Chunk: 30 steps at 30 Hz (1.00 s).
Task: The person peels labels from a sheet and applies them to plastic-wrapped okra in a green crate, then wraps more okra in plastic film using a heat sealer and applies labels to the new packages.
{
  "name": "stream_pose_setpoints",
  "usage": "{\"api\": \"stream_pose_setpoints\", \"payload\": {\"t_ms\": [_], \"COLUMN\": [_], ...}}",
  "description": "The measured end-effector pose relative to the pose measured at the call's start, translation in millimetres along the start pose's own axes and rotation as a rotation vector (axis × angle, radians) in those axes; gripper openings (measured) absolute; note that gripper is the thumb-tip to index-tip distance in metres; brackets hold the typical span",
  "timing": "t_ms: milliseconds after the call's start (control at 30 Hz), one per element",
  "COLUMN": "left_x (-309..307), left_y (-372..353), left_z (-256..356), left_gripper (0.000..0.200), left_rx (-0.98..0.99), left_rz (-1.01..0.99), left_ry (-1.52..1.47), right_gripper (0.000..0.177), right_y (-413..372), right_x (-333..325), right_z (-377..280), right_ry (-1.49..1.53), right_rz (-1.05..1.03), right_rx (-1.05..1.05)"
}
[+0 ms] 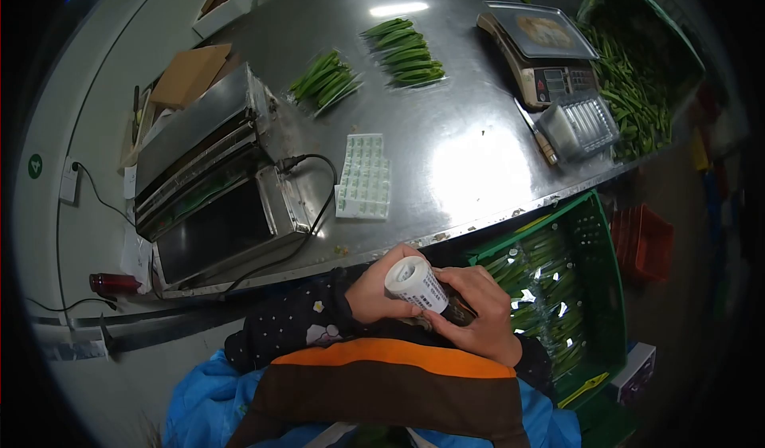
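We see a metal machine (219, 185) left, then a sticker sheet (364, 177) flat on the steel table (438, 141). Left hand (374, 295) closed round the label roll (425, 293), just off the table's near edge; right hand (488, 309) clamped on its other side, near a dark item (460, 311) we can't identify. Green crate (603, 289) right.

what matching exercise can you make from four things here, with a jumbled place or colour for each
Column one
1. label roll
2. scale
3. sticker sheet
4. cardboard box

Column two
A. lying flat on the metal table
B. brown, at the left side of the view
C. held in the left hand
D. standing at the right, beside loose green vegetables

Right pairs: 1-C, 2-D, 3-A, 4-B
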State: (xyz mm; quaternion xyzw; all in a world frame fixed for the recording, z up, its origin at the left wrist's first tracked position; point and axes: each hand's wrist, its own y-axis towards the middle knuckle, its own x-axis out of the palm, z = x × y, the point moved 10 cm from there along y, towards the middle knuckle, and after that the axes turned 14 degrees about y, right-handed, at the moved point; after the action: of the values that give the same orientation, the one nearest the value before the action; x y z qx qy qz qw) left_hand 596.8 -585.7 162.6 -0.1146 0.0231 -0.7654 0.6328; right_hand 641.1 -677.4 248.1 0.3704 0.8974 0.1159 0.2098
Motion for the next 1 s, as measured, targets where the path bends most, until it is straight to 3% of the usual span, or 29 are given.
{"api": "stream_pose_setpoints", "payload": {"t_ms": [433,633,767,833,867,967,1000], "left_x": [2.9,3.0,3.1,-10.7,-10.3,-5.4,-5.7], "left_y": [-2.1,-8.5,-10.5,-12.2,-13.3,-13.4,-13.5], "left_z": [1.4,19.0,28.0,48.7,59.7,65.2,64.7], "left_gripper": [0.057,0.053,0.054,0.048,0.048,0.053,0.054], "left_rx": [0.094,0.148,0.152,0.201,0.32,0.369,0.338], "left_rz": [0.009,0.077,0.162,0.363,0.438,0.46,0.464], "left_ry": [0.01,0.29,0.37,0.752,0.814,0.929,0.971], "right_gripper": [0.034,0.034,0.035,0.058,0.061,0.067,0.061], "right_y": [1.9,-9.6,0.4,0.0,-2.6,-16.8,-21.9], "right_x": [6.0,11.8,7.7,11.5,15.1,24.7,25.8], "right_z": [-4.0,9.1,4.0,14.6,21.7,44.3,52.7], "right_ry": [-0.027,-0.126,-0.007,0.232,0.279,0.321,0.501], "right_rz": [-0.036,-0.091,-0.05,-0.099,-0.098,-0.104,-0.037], "right_rx": [-0.013,0.007,0.003,0.214,0.287,0.42,0.467]}}
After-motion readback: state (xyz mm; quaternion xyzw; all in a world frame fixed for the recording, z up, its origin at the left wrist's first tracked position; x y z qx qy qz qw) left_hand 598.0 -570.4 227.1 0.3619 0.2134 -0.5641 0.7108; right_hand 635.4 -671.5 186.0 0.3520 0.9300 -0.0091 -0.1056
